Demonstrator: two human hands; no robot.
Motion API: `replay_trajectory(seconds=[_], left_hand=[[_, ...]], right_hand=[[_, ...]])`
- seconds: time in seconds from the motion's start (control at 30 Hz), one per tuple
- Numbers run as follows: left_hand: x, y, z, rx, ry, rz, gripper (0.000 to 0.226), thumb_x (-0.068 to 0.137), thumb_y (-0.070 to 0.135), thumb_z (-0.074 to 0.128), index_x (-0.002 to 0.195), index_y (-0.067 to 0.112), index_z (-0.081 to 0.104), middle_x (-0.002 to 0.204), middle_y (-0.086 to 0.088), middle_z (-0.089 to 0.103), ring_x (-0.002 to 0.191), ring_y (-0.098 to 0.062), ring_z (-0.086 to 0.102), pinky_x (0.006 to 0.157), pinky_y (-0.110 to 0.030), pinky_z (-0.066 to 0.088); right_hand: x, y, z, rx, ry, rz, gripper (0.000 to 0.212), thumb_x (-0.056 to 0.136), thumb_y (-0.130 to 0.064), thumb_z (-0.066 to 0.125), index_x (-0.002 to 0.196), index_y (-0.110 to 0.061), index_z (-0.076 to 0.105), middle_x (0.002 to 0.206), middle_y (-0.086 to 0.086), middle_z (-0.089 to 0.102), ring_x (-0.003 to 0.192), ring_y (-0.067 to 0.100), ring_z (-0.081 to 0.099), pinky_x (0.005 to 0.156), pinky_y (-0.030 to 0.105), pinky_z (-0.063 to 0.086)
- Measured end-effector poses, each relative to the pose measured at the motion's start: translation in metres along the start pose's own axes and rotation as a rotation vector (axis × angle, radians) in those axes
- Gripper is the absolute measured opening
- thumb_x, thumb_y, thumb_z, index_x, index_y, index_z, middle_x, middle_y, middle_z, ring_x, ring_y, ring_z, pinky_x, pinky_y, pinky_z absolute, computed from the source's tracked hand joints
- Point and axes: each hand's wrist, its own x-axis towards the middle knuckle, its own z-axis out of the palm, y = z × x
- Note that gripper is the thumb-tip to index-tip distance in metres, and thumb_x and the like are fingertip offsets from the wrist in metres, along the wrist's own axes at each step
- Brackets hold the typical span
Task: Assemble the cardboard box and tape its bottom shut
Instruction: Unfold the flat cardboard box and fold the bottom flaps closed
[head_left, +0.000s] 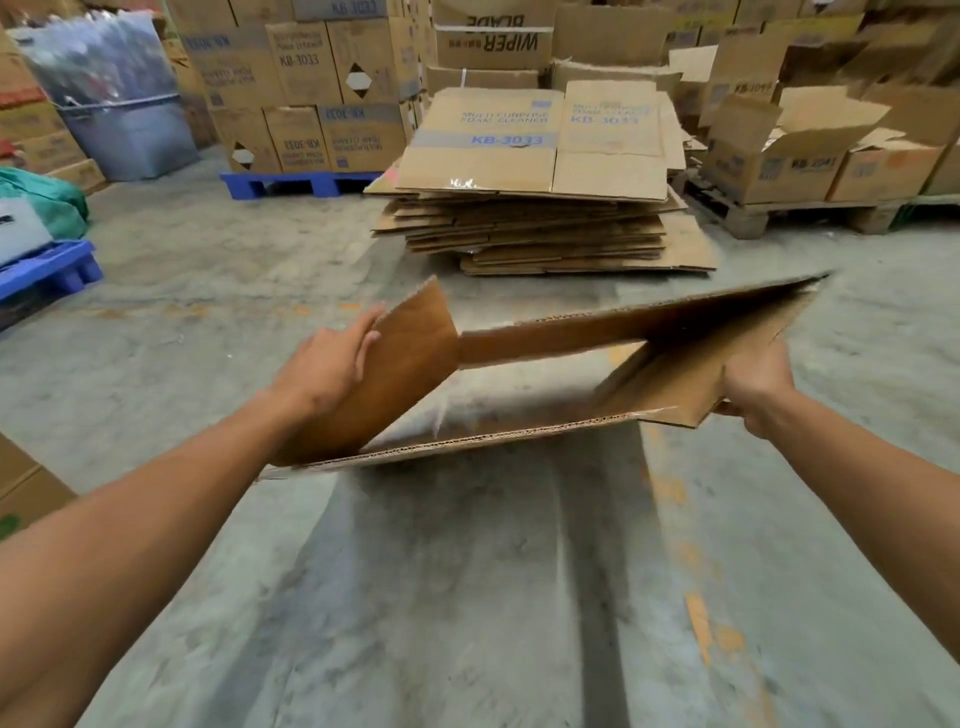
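A brown cardboard box (597, 338) hangs in the air in front of me, partly spread open so I look through it at the concrete floor. My left hand (324, 366) grips its left flap, fingers over the flap's top edge. My right hand (756, 384) is closed on the box's right corner, thumb hidden behind the cardboard. The box's far right end is blurred. No tape is in view.
A stack of flattened KB-3033 boxes (535, 208) lies on the floor straight ahead. Stacked cartons on a blue pallet (291, 184) stand at back left, open cartons on a wooden pallet (800, 215) at back right. Another blue pallet (47, 273) sits far left.
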Motion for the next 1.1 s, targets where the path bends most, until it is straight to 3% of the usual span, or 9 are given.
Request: replay_trajectory(seconds=[0.07,0.2,0.33,0.47,0.67,0.83,0.93,1.0,1.1], left_hand=[[0.028,0.006,-0.022,-0.026,0.052,-0.085,0.048,0.104,0.025,0.033,0.152,0.028,0.026,0.115,-0.029,0.065,0.101,-0.047,0.06,0.089,-0.047,0.045],[0.062,0.008,-0.047,-0.156,0.078,-0.279,0.056,0.103,0.02,0.032,0.153,0.037,0.015,0.133,-0.021,0.058,0.117,-0.043,0.054,0.101,-0.048,0.042],[0.056,-0.001,-0.056,-0.176,0.037,-0.336,0.061,0.1,0.014,0.035,0.154,0.035,0.018,0.139,-0.019,0.053,0.122,-0.041,0.051,0.097,-0.044,0.042],[0.053,-0.003,-0.064,-0.164,-0.033,-0.384,0.055,0.102,0.02,0.035,0.154,0.033,0.022,0.145,-0.016,0.05,0.127,-0.04,0.048,0.1,-0.042,0.041],[0.035,0.01,-0.069,-0.297,-0.221,-0.383,0.074,0.099,0.019,0.047,0.156,0.032,0.001,0.153,-0.014,0.039,0.13,-0.039,0.048,0.105,-0.039,0.038],[0.008,0.01,-0.082,-0.43,-0.296,-0.374,0.081,0.096,0.024,0.055,0.155,0.034,0.001,0.159,-0.008,0.028,0.137,-0.032,0.042,0.106,-0.035,0.036],[-0.011,0.006,-0.075,-0.543,-0.362,-0.368,0.082,0.095,0.015,0.055,0.154,0.04,0.005,0.161,0.0,0.024,0.111,-0.013,0.058,0.094,-0.03,0.046],[-0.01,0.007,-0.07,-0.641,-0.351,-0.406,0.081,0.094,0.003,0.049,0.154,0.041,0.009,0.159,0.005,0.024,0.087,0.001,0.053,0.081,-0.025,0.046],[0.003,0.009,-0.072,-0.737,-0.362,-0.541,0.084,0.09,-0.007,0.035,0.151,0.047,0.013,0.144,0.001,0.042,0.095,-0.018,0.061,0.081,-0.043,0.051]], right_hand=[[0.007,-0.04,-0.005,-0.162,-0.001,-0.089,0.044,0.085,-0.017,0.043,0.129,-0.018,0.04,0.119,0.015,0.059,0.101,0.038,0.061,0.074,0.058,0.059],[0.006,-0.108,-0.014,-0.484,-0.045,-0.28,0.067,0.089,-0.002,0.049,0.148,-0.024,0.025,0.121,0.013,0.056,0.111,0.04,0.056,0.097,0.053,0.049],[0.003,-0.136,-0.022,-0.704,-0.201,-0.439,0.091,0.081,0.006,0.049,0.156,-0.033,0.014,0.135,0.024,0.057,0.112,0.043,0.058,0.094,0.051,0.05],[-0.02,-0.122,-0.029,-0.806,-0.23,-0.391,0.087,0.088,0.004,0.051,0.157,-0.024,0.008,0.135,0.03,0.055,0.114,0.046,0.057,0.094,0.047,0.047],[-0.035,-0.102,-0.033,-0.787,-0.17,-0.312,0.082,0.093,-0.003,0.045,0.156,-0.038,0.004,0.136,0.028,0.054,0.115,0.045,0.056,0.09,0.045,0.047],[-0.029,-0.099,-0.035,-0.8,-0.046,-0.275,0.064,0.099,-0.014,0.039,0.154,-0.036,0.014,0.137,0.026,0.052,0.116,0.046,0.054,0.097,0.052,0.046],[-0.029,-0.102,-0.03,-0.845,-0.054,-0.221,0.08,0.091,-0.009,0.051,0.155,-0.032,0.009,0.137,0.025,0.052,0.115,0.046,0.055,0.093,0.05,0.048],[-0.031,-0.104,-0.027,-0.894,-0.101,-0.183,0.097,0.085,-0.004,0.058,0.156,-0.031,-0.003,0.142,0.025,0.047,0.119,0.046,0.054,0.093,0.049,0.048],[-0.038,-0.105,-0.03,-0.928,-0.151,-0.19,0.106,0.084,0.001,0.059,0.156,-0.031,-0.013,0.152,0.024,0.035,0.126,0.047,0.048,0.097,0.05,0.045]])
